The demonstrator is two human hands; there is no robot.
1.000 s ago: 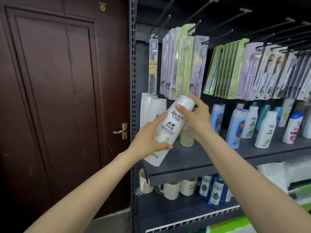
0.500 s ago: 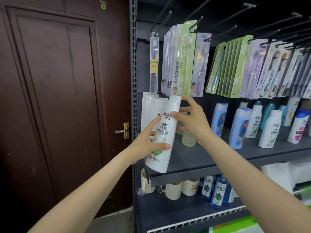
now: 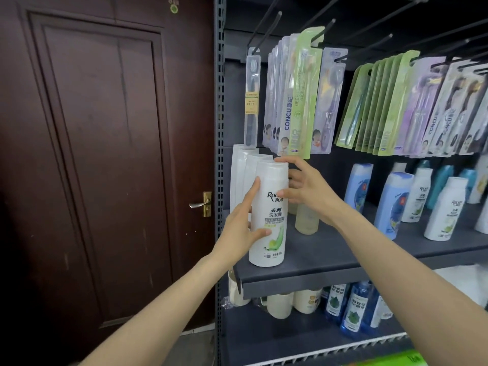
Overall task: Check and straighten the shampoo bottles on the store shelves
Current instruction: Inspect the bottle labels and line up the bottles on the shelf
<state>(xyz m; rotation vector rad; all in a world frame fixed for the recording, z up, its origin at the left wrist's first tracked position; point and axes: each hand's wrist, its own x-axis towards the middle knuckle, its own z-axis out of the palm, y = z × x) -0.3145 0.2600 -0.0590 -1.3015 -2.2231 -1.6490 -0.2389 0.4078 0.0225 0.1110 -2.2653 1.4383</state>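
Note:
A tall white shampoo bottle point(image 3: 270, 215) with a green leaf label stands upright at the front left corner of the dark shelf point(image 3: 317, 262). My left hand point(image 3: 243, 228) grips its lower left side, thumb across the label. My right hand point(image 3: 306, 186) holds its upper part, fingers at the cap and right side. Behind it stand more white bottles point(image 3: 241, 175) in a row. A pale translucent bottle point(image 3: 306, 220) stands just to the right, partly hidden by my right wrist.
Blue and white shampoo bottles point(image 3: 393, 204) line the shelf further right. Toothbrush packs point(image 3: 298, 101) hang on pegs just above. Cups point(image 3: 280, 305) and blue bottles point(image 3: 353, 307) fill the lower shelf. A dark wooden door point(image 3: 105, 154) with a brass handle stands left of the rack.
The white bottle went from tilted in the air to upright, standing on the shelf's front left corner. Both hands moved with it and still hold it.

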